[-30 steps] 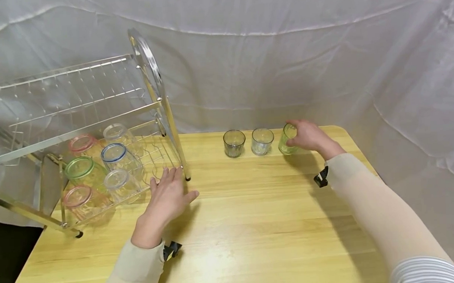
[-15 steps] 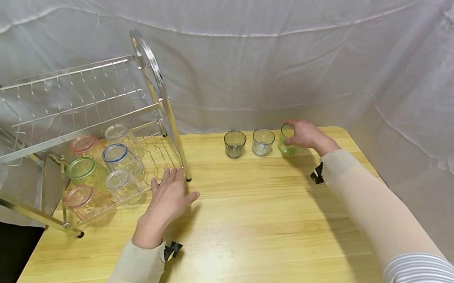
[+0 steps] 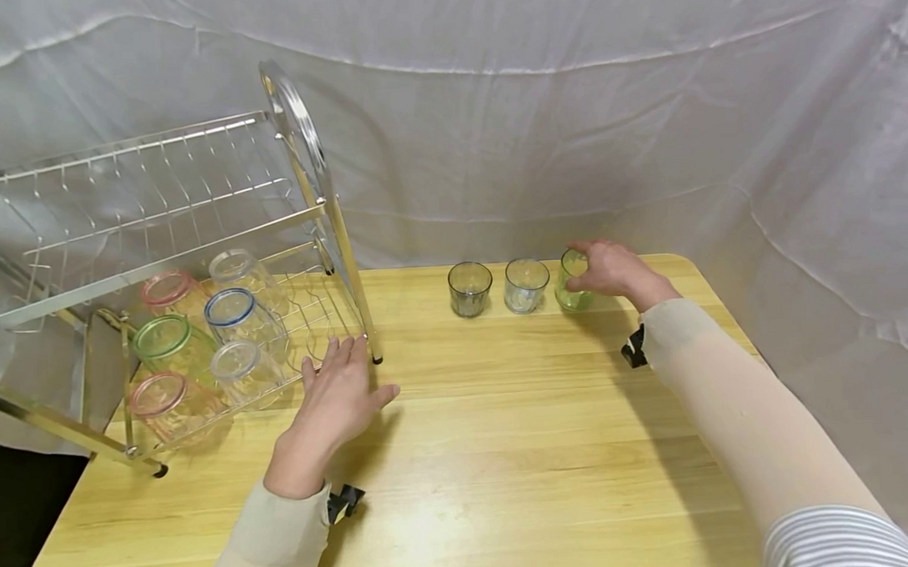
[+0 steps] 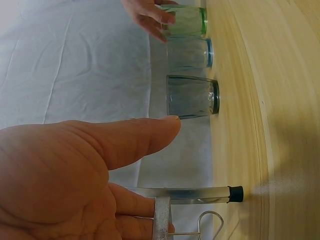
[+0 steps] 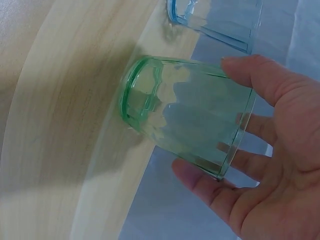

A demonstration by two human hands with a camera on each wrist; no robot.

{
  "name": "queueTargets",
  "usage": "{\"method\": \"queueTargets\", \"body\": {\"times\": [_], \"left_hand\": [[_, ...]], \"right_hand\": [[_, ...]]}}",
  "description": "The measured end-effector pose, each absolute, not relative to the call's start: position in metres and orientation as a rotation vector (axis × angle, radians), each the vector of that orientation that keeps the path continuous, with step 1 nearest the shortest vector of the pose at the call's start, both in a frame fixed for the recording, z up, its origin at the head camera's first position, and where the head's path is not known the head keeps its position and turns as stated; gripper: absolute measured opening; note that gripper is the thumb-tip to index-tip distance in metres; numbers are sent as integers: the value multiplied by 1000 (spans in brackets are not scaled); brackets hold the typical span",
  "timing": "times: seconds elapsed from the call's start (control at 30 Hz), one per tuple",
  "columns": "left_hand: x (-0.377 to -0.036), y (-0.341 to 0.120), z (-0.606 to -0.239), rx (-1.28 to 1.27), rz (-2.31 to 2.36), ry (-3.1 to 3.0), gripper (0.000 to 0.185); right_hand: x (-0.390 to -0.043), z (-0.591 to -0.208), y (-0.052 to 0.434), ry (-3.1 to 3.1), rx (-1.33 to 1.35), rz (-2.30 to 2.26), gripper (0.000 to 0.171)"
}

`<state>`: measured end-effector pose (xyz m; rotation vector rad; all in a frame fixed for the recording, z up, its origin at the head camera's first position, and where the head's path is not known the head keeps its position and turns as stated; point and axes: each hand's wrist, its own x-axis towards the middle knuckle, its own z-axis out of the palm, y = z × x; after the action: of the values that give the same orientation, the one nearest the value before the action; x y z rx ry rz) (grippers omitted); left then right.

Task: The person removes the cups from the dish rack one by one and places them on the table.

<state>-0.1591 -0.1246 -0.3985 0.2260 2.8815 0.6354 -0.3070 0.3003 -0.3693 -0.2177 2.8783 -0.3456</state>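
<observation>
A green-tinted drinking glass (image 3: 572, 286) stands upright on the table at the far right. My right hand (image 3: 611, 270) is around its upper part; in the right wrist view the thumb (image 5: 250, 72) lies on one side of the rim and fingers (image 5: 200, 182) on the other. To its left stand a pale blue glass (image 3: 526, 286) and a dark grey glass (image 3: 470, 290). Near the rack's lower front edge my left hand (image 3: 334, 400) is stretched out, fingertips at the metal bar (image 4: 161, 220) and thumb spread. It holds nothing.
The two-tier metal dish rack (image 3: 294, 214) stands on the left. Several upside-down glasses sit on its lower tier, among them a blue-rimmed one (image 3: 241, 320) and a green-rimmed one (image 3: 171, 348). White cloth (image 3: 495, 165) hangs behind the wooden table (image 3: 505, 448).
My right hand has shifted slightly left around the green glass, then stays almost still. The left hand and the other glasses have not visibly moved.
</observation>
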Motion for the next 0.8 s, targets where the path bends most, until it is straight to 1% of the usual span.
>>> {"method": "queueTargets", "body": {"times": [0.2,0.8], "left_hand": [[-159,-125,-399,220,632,2880,92],[-158,-126,-397,225,625,2872,92]], "right_hand": [[-306,-367,300,2862,-214,-353,90],[-305,-364,299,2826,-197,-355,88]]}}
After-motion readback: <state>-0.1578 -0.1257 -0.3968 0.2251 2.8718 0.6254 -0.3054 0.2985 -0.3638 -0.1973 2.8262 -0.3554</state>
